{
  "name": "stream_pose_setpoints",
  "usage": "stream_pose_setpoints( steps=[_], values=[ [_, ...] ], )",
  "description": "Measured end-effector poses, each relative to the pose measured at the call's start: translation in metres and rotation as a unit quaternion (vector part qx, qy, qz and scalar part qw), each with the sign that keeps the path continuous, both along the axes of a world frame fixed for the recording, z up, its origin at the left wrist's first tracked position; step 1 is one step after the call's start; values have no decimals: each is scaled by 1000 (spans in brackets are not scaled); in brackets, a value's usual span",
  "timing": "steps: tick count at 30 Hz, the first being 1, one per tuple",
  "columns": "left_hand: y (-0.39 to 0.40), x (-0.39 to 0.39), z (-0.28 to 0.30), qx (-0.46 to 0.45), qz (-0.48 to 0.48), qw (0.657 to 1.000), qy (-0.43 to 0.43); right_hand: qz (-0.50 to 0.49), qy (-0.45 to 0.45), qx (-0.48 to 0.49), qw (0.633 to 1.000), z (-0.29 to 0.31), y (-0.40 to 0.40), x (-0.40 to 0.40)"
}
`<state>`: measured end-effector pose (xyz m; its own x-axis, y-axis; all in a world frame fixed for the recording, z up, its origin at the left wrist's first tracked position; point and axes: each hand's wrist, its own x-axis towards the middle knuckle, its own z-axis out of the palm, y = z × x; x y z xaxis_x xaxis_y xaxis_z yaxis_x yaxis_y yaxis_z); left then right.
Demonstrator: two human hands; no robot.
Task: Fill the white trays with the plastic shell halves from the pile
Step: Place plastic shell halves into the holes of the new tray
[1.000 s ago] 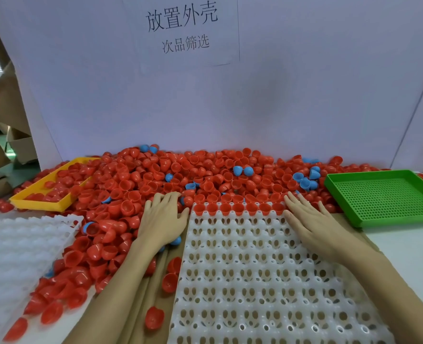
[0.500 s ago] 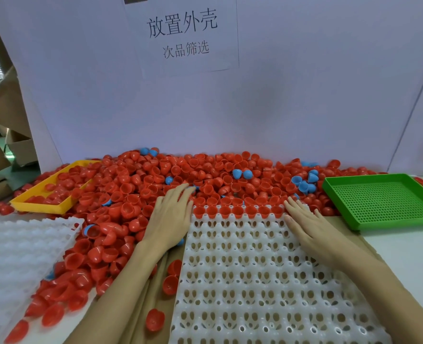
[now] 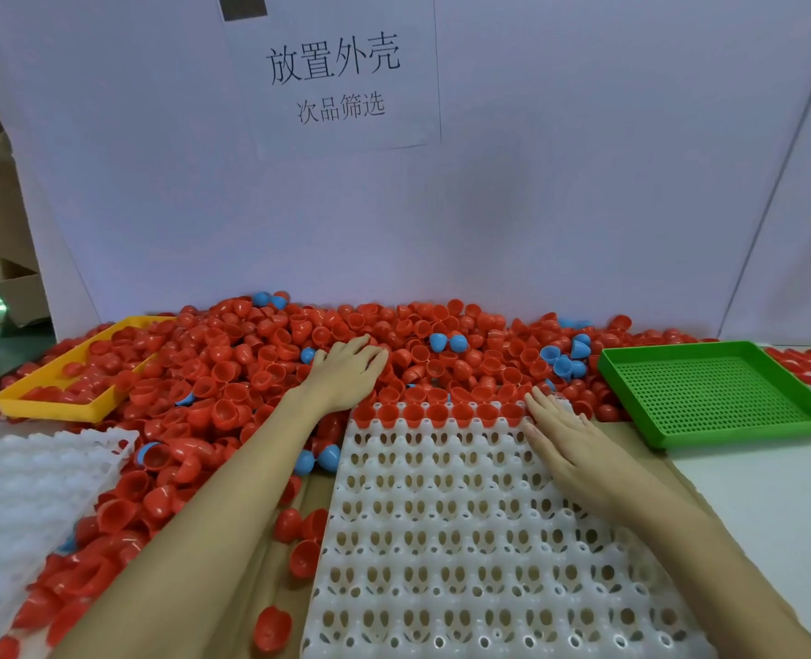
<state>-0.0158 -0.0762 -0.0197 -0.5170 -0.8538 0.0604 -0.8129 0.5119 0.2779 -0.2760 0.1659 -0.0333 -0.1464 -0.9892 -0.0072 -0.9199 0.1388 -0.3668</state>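
Resting flat-fingered: left hand on glossy red shell pile, right hand seemingly empty on white tray.

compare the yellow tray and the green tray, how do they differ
The yellow tray sits at the far left, half buried in the red shells, with shells lying inside it. The green tray sits at the far right, beside the pile, and holds nothing visible. The green tray's floor is a grid of small holes; the yellow tray's floor is mostly hidden by shells. Both are shallow rectangular plastic trays with raised rims.
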Motion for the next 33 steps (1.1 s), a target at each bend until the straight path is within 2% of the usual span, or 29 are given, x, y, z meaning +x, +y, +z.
stream_pose_setpoints(
  steps=[6,12,19,25,29,33],
  values=[
    [5,-3,-22,-62,18,997,34,0,6,-4,1000,-2,-1,0],
    [3,15,-10,-53,35,997,41,3,4,-4,1000,0,1,3],
    [14,39,4,-58,83,970,222,4,16,-1,1000,2,1,5],
    [26,55,1,-90,93,943,305,3,10,-8,1000,-1,0,3],
    [42,59,7,-120,96,910,385,3,12,-11,1000,-3,-1,2],
    [80,56,13,-91,64,873,475,2,7,-11,1000,-3,0,2]
  ],
)
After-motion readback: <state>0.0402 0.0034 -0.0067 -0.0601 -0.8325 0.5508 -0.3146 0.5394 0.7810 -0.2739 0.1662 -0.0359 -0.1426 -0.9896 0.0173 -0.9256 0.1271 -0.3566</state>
